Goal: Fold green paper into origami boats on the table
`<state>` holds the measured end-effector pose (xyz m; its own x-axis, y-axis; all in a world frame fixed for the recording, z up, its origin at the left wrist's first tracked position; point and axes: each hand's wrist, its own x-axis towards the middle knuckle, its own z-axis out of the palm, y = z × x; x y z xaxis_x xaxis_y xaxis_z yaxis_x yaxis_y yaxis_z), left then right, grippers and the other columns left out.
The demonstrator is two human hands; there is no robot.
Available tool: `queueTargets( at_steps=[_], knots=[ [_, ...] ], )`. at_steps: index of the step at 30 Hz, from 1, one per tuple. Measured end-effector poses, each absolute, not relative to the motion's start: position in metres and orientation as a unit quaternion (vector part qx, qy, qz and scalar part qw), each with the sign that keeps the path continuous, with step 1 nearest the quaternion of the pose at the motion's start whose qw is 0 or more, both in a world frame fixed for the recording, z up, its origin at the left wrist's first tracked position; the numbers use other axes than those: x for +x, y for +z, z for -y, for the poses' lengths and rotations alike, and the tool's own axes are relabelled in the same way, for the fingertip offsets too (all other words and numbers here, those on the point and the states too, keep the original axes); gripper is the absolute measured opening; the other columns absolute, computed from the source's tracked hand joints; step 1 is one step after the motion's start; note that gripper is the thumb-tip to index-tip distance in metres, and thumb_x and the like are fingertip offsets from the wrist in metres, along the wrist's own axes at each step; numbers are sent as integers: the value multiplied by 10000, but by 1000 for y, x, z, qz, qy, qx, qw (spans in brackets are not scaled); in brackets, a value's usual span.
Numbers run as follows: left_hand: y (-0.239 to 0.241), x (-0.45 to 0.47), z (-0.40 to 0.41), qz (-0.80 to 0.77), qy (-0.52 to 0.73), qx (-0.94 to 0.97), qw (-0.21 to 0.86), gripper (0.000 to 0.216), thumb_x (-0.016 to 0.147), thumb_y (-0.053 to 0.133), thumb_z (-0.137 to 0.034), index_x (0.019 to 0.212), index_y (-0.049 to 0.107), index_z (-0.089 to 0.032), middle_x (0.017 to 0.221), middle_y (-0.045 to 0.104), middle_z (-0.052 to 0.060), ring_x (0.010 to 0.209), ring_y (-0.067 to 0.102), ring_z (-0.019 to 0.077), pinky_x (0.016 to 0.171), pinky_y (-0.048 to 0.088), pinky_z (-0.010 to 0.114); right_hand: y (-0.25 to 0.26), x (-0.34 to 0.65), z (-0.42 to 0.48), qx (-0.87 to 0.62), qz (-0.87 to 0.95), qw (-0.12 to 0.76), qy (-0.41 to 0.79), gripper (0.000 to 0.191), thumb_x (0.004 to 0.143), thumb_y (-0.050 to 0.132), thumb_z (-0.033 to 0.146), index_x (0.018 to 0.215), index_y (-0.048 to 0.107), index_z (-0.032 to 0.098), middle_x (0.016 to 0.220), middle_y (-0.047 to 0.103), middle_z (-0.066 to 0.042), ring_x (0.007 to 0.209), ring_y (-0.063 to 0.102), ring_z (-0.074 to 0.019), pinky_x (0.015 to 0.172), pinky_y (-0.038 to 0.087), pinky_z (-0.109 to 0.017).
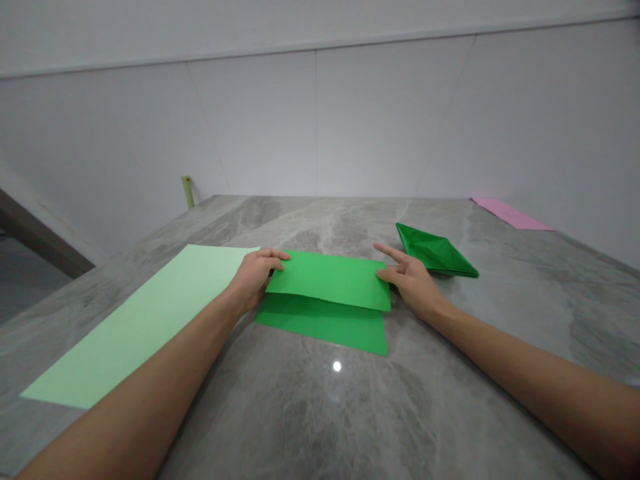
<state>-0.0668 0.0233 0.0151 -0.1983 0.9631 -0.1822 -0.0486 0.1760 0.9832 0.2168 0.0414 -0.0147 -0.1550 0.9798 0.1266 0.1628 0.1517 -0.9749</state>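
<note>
- Left fingers point(274, 253), I note: closed on folded green sheet point(327, 279)
- Right fingers point(393, 253): pinching opposite side, index extended
- Risk: uneven pull could skew it

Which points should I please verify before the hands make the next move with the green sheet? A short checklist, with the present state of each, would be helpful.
1. Left hand on the green sheet: ok, at its left end.
2. Right hand on the sheet: ok, thumb at its right end, index finger stretched away.
3. Near edges matched: not ok, the upper layer stops short of the lower layer.
4. Far fold creased sharply: cannot tell.
5. Pale sheet apart from the green sheet: cannot tell, the left hand hides part of the gap.
6. Boat off the green sheet: ok, it lies to the right.
</note>
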Motion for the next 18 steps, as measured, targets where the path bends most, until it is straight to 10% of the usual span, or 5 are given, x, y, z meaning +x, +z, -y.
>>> queueTargets(
  at_steps=[7,18],
  knots=[
    [11,-62,-21,-550,509,400,529,298,516,623,-154,813,638,-136,634,584,5,547,541,133,481,385,238,-16,217,-45,-474,579,481,456,766,676,653,280,1391,474,70,511,532,60,457,431,-121,480,336,-256],
    [5,-62,-23,-566,491,429,504,250,578,689,-241,809,637,-160,620,605,-3,520,553,135,481,377,239,-11,217,-40,-482,631,429,431,753,664,716,348,1335,546,52,408,360,111,506,471,-151,645,463,-333]
  ],
)
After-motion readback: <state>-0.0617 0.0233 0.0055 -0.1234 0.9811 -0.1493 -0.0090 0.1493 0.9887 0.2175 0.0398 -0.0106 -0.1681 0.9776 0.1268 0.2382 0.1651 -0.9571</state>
